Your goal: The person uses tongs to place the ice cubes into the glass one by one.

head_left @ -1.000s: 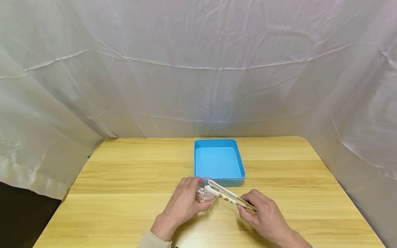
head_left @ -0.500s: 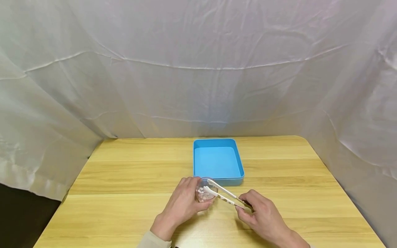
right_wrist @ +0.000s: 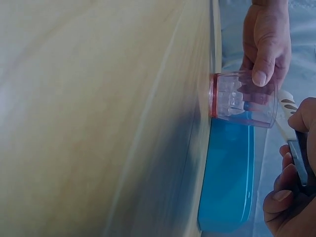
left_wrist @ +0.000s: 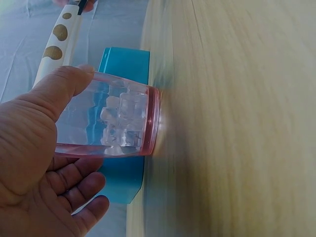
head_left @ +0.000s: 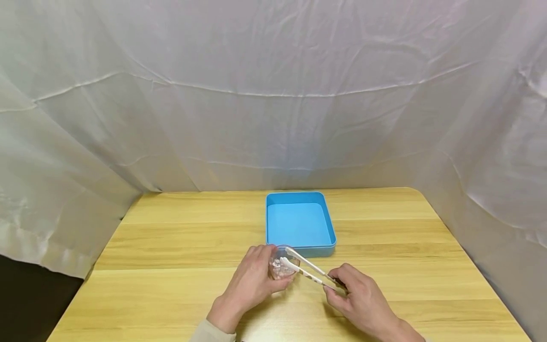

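My left hand (head_left: pixel 249 280) grips a clear, pink-tinted cup (right_wrist: pixel 259 117) that stands upright on the table, thumb on the near side and fingers behind. Clear ice-like cubes (left_wrist: pixel 129 113) fill the lower part of the cup. A pair of white tongs (head_left: pixel 314 277) with gold-brown spots is held in my right hand (head_left: pixel 361 297), between thumb and fingers. Their arms are spread apart, and the tips reach into the cup's mouth from the right, above the cubes. In the right wrist view the tongs' dark handle end (right_wrist: pixel 300 160) lies against my palm.
An open, square blue box (head_left: pixel 301 225) sits directly behind the cup, with nothing inside. The wooden table (head_left: pixel 179 247) extends to both sides. Grey-white curtains (head_left: pixel 273 118) hang along its back and sides.
The arms of the tongs have spread a little wider, and my right hand has shifted slightly left. My left hand and the cup stay in place.
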`<state>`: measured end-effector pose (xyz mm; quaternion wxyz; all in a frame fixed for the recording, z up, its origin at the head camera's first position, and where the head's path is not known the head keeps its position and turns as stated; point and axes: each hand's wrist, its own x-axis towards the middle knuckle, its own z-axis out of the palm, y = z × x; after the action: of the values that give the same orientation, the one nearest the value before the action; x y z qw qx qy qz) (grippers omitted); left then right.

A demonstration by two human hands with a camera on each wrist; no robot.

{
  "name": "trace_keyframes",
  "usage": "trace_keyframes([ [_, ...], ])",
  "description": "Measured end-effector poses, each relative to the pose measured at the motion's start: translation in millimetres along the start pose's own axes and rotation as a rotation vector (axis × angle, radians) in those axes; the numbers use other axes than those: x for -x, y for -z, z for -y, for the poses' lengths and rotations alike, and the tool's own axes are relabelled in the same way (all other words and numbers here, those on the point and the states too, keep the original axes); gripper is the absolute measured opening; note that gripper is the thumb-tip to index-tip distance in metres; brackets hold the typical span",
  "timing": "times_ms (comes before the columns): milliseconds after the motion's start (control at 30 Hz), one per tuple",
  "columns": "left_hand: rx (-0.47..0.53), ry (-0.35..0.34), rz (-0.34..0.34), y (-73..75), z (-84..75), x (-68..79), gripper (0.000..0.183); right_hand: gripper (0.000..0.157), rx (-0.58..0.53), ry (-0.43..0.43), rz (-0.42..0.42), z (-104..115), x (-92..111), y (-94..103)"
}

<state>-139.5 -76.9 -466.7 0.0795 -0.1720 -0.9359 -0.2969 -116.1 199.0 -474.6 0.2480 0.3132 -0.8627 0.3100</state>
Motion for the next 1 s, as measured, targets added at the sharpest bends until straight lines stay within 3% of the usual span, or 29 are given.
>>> trace_keyframes([
  [667,0.004,-0.002,-0.002,-0.7,0.9,-0.6,0.069,0.031,-0.004,0.009,-0.020,-2.0,0.3,-1.8],
  [1000,0.006,0.003,0.004,-0.6,1.7,-0.6,0.070,0.031,0.001,0.040,-0.076,-7.4,-1.8,2.9],
])
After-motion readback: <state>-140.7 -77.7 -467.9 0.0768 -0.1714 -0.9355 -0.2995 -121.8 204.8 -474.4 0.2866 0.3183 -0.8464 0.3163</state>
